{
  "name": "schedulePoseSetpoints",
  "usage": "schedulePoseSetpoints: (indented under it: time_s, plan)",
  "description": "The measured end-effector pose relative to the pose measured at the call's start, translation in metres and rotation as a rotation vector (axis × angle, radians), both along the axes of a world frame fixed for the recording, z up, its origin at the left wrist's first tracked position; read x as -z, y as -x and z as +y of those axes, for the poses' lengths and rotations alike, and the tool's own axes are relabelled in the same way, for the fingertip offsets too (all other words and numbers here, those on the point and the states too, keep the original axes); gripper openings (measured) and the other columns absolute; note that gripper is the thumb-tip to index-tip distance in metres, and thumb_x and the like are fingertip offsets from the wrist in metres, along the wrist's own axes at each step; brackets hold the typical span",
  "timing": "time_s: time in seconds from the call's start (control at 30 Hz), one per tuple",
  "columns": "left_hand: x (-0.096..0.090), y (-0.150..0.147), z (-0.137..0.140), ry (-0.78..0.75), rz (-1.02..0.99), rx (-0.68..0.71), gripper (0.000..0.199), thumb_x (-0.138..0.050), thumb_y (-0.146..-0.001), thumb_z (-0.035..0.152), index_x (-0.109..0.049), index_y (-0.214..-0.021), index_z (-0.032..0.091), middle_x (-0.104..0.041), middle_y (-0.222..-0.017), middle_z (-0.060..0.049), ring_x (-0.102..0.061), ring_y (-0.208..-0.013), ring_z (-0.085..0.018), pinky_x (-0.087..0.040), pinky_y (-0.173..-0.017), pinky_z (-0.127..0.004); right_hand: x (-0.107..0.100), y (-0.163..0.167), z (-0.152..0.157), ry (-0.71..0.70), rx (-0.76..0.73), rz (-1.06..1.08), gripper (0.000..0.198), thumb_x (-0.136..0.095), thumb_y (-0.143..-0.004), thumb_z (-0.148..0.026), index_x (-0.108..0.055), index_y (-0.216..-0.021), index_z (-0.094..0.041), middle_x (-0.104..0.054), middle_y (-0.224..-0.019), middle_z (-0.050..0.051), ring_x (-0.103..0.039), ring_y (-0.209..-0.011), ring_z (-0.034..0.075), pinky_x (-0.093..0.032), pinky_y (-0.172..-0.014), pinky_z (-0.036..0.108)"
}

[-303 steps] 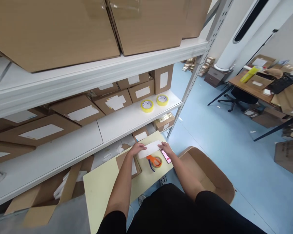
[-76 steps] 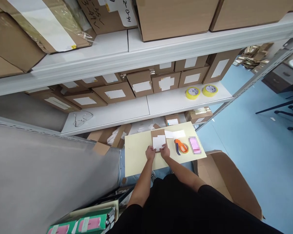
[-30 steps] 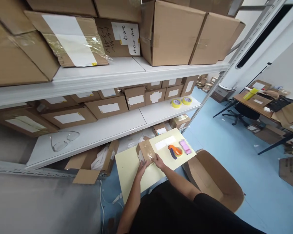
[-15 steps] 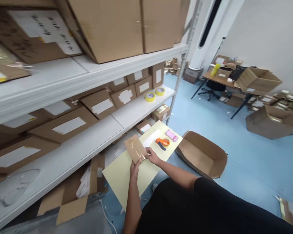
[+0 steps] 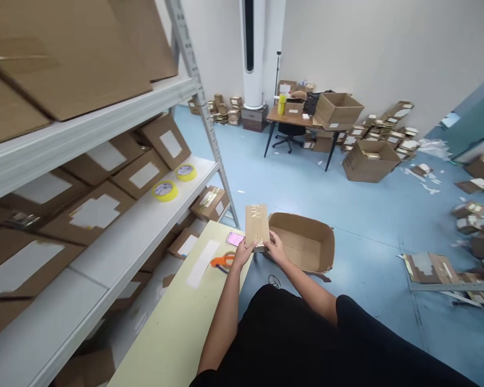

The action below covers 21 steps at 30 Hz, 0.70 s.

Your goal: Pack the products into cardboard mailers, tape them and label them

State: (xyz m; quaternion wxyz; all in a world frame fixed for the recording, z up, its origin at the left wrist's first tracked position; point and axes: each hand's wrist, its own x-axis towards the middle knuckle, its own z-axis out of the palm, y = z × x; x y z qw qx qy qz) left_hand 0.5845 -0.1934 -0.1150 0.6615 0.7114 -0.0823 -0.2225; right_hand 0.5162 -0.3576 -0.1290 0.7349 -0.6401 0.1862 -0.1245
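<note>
Between my two hands I hold a small brown cardboard box with shiny clear tape across its face. My left hand grips its lower left corner, and my right hand grips the lower right. The box is above the right edge of a pale yellow tabletop. On that tabletop, left of my hands, lie orange-handled scissors, a white paper strip and a pink item, partly blurred. Beyond my right hand a large open carton stands on the floor.
A metal shelf on the left carries labelled cartons and two yellow tape rolls. Across the blue floor stands a desk with boxes on it. Another open carton and piled boxes are beside it. A low rack is at right.
My view has swung to the right. Both hands have carried the box from over the tabletop's middle to its right edge, near the open carton, and the box now points straight ahead.
</note>
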Motion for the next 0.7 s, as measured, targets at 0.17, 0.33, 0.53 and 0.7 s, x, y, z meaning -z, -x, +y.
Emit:
schedulePoseSetpoints:
  time_s: [0.17,0.33,0.53,0.7]
  plan:
    - [0.023,-0.027,-0.097,-0.059,0.052,0.144,0.055,-0.075,-0.083,0.047,-0.067,-0.128,0.017,-0.074,-0.128,-0.012,-0.071,-0.117,-0.027,-0.053,-0.106,-0.042,0.011,0.001,-0.080,-0.069,0.138,0.042,0.063,-0.071,-0.078,-0.034,-0.060,-0.138,-0.022,-0.065,-0.142,0.013,-0.063,-0.128,0.032,-0.054,-0.106,0.045]
    - [0.039,-0.047,-0.143,-0.262,0.106,0.116,0.069,-0.072,-0.085,0.048,-0.056,-0.144,0.015,-0.061,-0.148,-0.017,-0.054,-0.141,-0.030,-0.041,-0.119,-0.042,0.029,-0.011,-0.128,0.022,0.160,0.125,0.070,-0.070,-0.079,-0.037,-0.054,-0.146,-0.023,-0.059,-0.150,0.014,-0.055,-0.139,0.032,-0.048,-0.113,0.048]
    - [0.033,-0.076,-0.136,-0.515,0.054,-0.154,0.079,-0.060,-0.094,0.053,-0.036,-0.158,0.013,-0.025,-0.171,-0.020,-0.019,-0.160,-0.028,-0.019,-0.129,-0.041,0.041,-0.034,-0.165,0.192,0.132,0.404,0.078,-0.070,-0.079,-0.036,-0.048,-0.152,-0.019,-0.051,-0.157,0.017,-0.046,-0.147,0.034,-0.042,-0.118,0.050]
    - [0.015,-0.084,-0.107,-0.385,-0.040,-0.299,0.064,-0.062,-0.095,0.049,-0.049,-0.150,0.018,-0.043,-0.163,-0.016,-0.037,-0.153,-0.027,-0.027,-0.126,-0.040,0.028,-0.067,-0.167,0.201,0.087,0.343,0.064,-0.064,-0.082,-0.033,-0.056,-0.144,-0.021,-0.065,-0.140,0.015,-0.062,-0.130,0.030,-0.050,-0.110,0.045]
